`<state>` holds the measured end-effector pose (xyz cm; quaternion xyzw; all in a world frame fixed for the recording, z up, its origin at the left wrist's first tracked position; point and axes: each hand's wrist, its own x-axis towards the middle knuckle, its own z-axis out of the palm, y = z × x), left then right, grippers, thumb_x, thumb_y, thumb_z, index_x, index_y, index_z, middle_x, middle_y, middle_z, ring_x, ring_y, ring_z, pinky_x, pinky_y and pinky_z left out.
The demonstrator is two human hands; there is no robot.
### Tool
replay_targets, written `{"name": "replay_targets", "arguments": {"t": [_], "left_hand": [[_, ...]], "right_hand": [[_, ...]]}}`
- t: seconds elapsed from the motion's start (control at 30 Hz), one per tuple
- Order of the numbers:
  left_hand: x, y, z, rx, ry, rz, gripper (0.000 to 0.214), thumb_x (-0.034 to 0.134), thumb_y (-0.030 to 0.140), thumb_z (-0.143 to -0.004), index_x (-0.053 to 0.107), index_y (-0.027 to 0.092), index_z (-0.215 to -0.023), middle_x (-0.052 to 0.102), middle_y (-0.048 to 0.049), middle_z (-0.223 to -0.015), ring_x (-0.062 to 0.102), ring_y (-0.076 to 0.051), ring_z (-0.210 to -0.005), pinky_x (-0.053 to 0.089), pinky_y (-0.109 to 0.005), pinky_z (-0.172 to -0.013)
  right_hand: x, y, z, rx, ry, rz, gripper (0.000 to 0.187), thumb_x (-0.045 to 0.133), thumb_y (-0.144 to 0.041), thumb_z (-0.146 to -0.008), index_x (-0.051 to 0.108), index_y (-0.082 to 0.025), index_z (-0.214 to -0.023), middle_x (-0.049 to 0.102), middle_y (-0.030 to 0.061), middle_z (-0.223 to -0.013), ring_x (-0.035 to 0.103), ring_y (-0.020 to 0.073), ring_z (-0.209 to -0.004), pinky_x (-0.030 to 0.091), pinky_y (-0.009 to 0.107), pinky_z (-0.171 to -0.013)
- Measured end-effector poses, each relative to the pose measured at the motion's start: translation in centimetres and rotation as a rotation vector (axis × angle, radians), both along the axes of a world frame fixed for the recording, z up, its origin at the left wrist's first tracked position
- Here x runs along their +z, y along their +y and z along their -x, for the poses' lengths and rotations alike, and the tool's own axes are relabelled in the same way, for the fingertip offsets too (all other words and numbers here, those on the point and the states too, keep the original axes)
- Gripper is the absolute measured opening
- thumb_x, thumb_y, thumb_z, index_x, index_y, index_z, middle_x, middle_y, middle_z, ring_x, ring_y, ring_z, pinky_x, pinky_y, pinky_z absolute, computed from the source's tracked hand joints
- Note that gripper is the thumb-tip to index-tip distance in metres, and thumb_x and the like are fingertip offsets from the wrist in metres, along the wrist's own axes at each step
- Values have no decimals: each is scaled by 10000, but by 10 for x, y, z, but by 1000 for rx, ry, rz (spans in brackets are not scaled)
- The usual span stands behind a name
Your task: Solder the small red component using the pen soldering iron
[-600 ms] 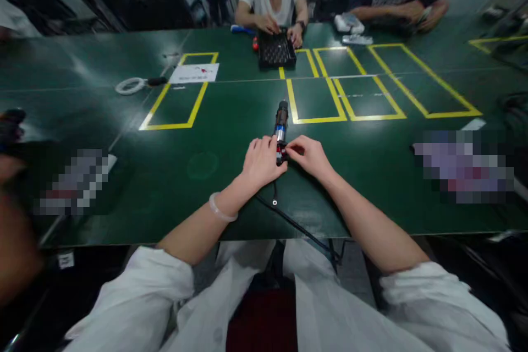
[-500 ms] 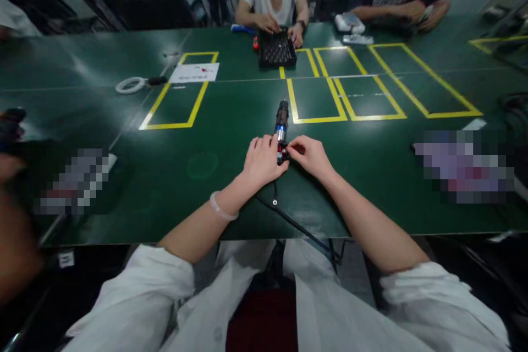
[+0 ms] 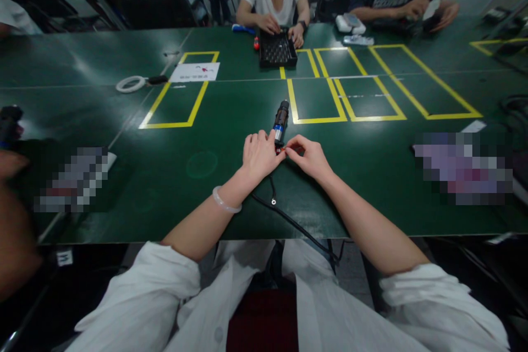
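Note:
A dark cylindrical tool (image 3: 281, 115) with a blue band lies on the green table (image 3: 206, 176), pointing away from me. My left hand (image 3: 258, 155) rests over its near end, fingers curled on it. My right hand (image 3: 309, 157) pinches a small red part at that same end, thumb and forefinger together. A black cable (image 3: 289, 220) runs from under my hands toward me and off the table's front edge.
Yellow tape rectangles (image 3: 317, 102) mark the table. A black tray (image 3: 276, 50) lies at the far side under another person's hands. A white sheet (image 3: 193, 72) and a white ring (image 3: 130, 84) lie far left. Blurred items sit at left and right.
Both hands and the tool sit slightly farther from me in the picture. My right fingers have closed tighter on the small red part. A person at the far right has lifted something white.

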<state>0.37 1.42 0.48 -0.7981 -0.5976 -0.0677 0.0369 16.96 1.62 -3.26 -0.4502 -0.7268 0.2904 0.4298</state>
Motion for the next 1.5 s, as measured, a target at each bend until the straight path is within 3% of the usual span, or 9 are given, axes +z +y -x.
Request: {"name": "replay_targets", "arguments": {"t": [0.2, 0.33, 0.77, 0.97, 1.1, 1.23, 1.37, 1.47, 1.5], "left_hand": [[-2, 4, 27, -47, 10, 8, 609, 512, 526, -939, 483, 178, -1437, 579, -169, -1178, 533, -328, -1113, 353, -444, -1021], [0, 9, 60, -25, 53, 16, 644, 500, 560, -936, 467, 196, -1466, 567, -168, -1212, 520, -341, -1140, 339, -458, -1037], [5, 54, 256, 391, 181, 139, 763, 376, 654, -948, 451, 125, -1493, 487, -231, -1426, 456, -398, -1270, 181, -639, -1113], [13, 73, 315, 583, 183, 188, 772, 374, 640, -962, 434, 72, -1482, 386, -234, -1524, 401, -373, -1316, 131, -677, -1118], [14, 74, 332, 657, 177, 169, 709, 401, 578, -970, 452, 70, -1461, 411, -184, -1510, 363, -361, -1340, 99, -692, -1130], [12, 65, 331, 671, 159, 48, 677, 408, 557, -964, 481, 70, -1429, 416, -157, -1515, 336, -342, -1349, 104, -692, -1146], [28, 33, 309, 539, -25, -77, 715, 330, 615, -967, 467, 122, -1467, 461, -111, -1512, 423, -291, -1306, 295, -551, -1151], [56, -15, 289, 440, -430, 117, 691, 282, 658, -949, 551, 199, -1391, 648, -32, -1315, 560, -211, -1127, 432, -432, -1026], [66, -34, 284, 365, -574, 279, 630, 361, 663, -928, 619, 233, -1309, 692, -7, -1230, 590, -202, -1085, 449, -416, -994]], "right_hand": [[-9, 3, -1, 138, -14, 26, 158, 599, -287, -867, 600, -195, -996, 675, 45, -967, 630, 171, -828, 491, 295, -709], [-13, 8, -5, 60, 13, 60, 155, 591, -292, -864, 591, -205, -993, 683, 45, -975, 601, 162, -784, 479, 299, -695], [-14, 7, -7, 87, -16, 82, 181, 585, -291, -864, 600, -206, -1023, 694, 48, -972, 583, 155, -741, 482, 306, -710], [-13, 7, -8, 97, -28, 87, 178, 584, -288, -864, 612, -198, -1014, 694, 52, -959, 582, 159, -739, 477, 308, -714], [-15, 7, -9, 95, -22, 88, 177, 586, -295, -866, 617, -203, -1015, 695, 48, -961, 584, 161, -752, 481, 310, -719], [-16, 7, -10, 99, -22, 95, 180, 583, -294, -870, 616, -202, -1020, 698, 46, -960, 583, 157, -747, 482, 306, -715], [-14, 8, -9, 101, -23, 95, 181, 585, -303, -869, 614, -201, -1015, 692, 46, -950, 575, 152, -730, 478, 303, -710], [-13, 8, -8, 102, -14, 103, 190, 586, -317, -869, 614, -195, -1012, 688, 48, -948, 567, 148, -714, 475, 304, -713], [-13, 8, -8, 101, -9, 107, 194, 586, -319, -869, 615, -192, -1012, 687, 48, -948, 565, 146, -711, 474, 304, -714]]}}
